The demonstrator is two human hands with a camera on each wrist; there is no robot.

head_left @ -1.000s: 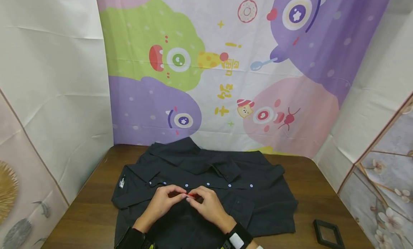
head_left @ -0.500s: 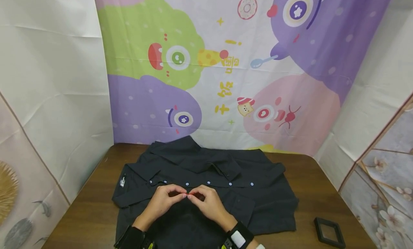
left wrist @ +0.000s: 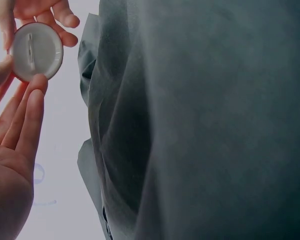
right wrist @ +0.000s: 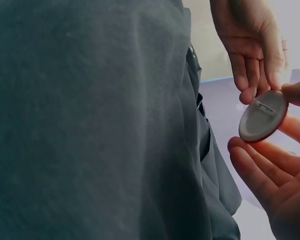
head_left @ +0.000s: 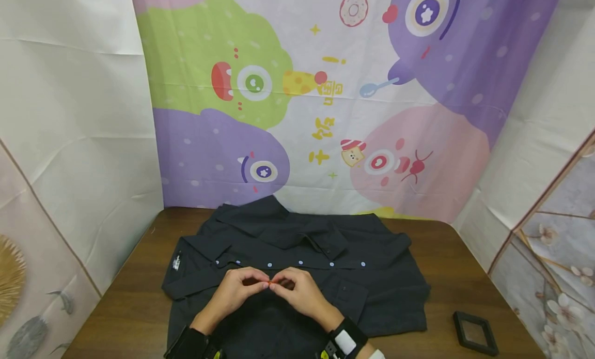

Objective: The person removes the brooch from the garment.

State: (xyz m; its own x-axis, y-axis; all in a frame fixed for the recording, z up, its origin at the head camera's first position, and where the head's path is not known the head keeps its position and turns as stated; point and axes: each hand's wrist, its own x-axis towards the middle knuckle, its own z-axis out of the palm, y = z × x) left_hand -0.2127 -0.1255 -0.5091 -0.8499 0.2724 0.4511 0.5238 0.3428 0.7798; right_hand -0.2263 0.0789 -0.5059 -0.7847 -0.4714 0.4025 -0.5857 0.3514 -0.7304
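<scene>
Both hands meet over a dark button-up shirt point(head_left: 390, 292) laid out on the table. Between them is a round pin-back button badge point(left wrist: 47, 47) with a reddish rim. Its pale back and pin clasp face the wrist cameras; the front is hidden. My left hand point(head_left: 237, 292) pinches one edge of the badge between thumb and fingers. My right hand point(head_left: 302, 294) pinches the opposite edge in the same way. In the head view only a small red sliver of the badge shows between the fingertips. Just beyond the fingers runs the shirt's row of light buttons point(head_left: 300, 263).
A small black square frame point(head_left: 475, 333) lies at the right on the brown wooden table point(head_left: 125, 302). Behind the table hangs a curtain point(head_left: 321, 188) with cartoon figures. Pale cloth panels point(head_left: 83, 116) stand at both sides.
The badge has tilted in the fingertips, so less of its red and white shows in the head view. Both hands stay in nearly the same place, and the shirt lies still.
</scene>
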